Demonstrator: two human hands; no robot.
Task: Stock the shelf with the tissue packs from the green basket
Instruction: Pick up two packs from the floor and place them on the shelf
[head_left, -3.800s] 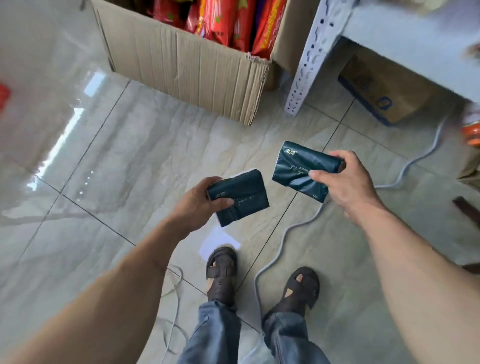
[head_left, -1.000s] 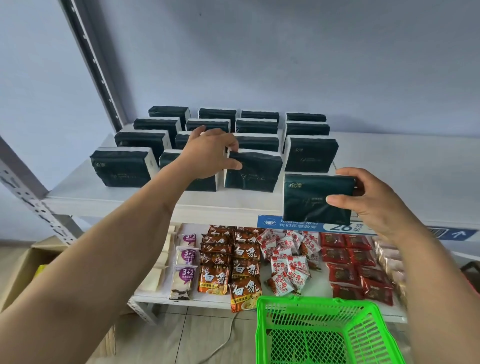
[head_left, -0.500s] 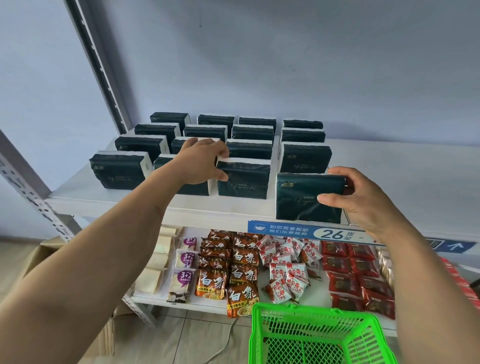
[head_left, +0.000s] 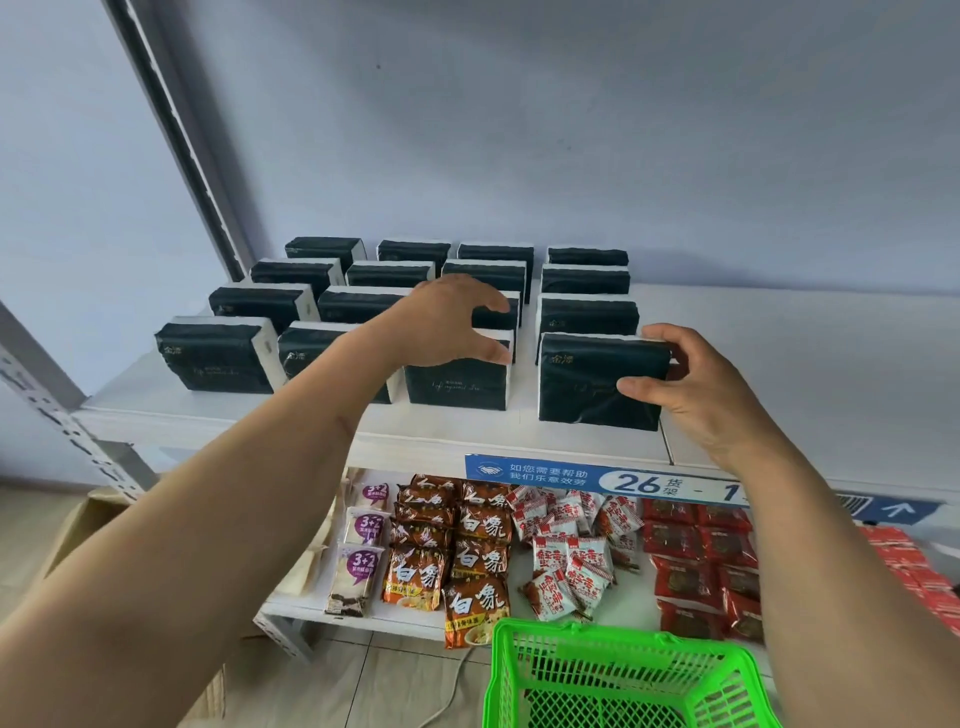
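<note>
Dark green, white-edged tissue pack (head_left: 597, 382) upright in right hand (head_left: 701, 395)

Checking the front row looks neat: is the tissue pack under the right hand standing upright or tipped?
Upright: the tissue pack stands on the shelf, its face forward, right hand gripping it.

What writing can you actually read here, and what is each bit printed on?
"26 货架 - 1": blue shelf label
"如您需要帮助 我们乐意效劳": same label
"金泽": dark tissue packs; the cursive line beneath is too faint to read
"白象": orange noodle packets
"3+2": purple biscuit packs
Red-and-white snack sachets: characters too blurred to read
</note>
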